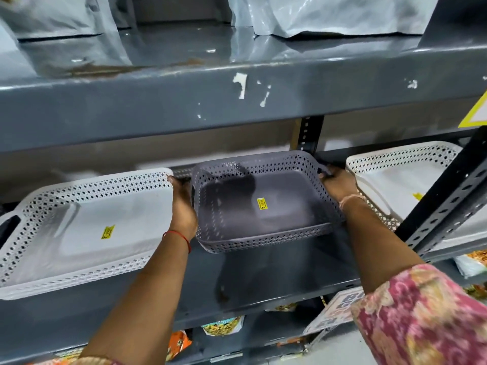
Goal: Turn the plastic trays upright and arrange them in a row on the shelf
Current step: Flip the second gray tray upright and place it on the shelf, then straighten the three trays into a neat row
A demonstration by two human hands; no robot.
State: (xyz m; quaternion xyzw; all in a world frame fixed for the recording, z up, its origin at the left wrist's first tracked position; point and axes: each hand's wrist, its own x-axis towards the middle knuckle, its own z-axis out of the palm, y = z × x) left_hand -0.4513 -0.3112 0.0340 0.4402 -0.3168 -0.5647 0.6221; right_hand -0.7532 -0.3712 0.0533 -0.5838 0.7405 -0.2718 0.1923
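Note:
A grey perforated plastic tray [263, 206] with a yellow sticker inside is held upright, tilted slightly, just above the dark shelf [263, 280]. My left hand [183, 206] grips its left side wall and my right hand [338, 184] grips its right handle. A white perforated tray [84, 233] lies upright on the shelf to the left, touching my left hand. Another white tray [403, 180] sits upright on the right, partly behind a slotted upright post.
The upper shelf [237, 101] overhangs closely above the trays and carries grey plastic bags [329, 14]. A slotted metal post [442, 201] crosses the right tray diagonally. Snack packets [224, 327] fill the shelf below.

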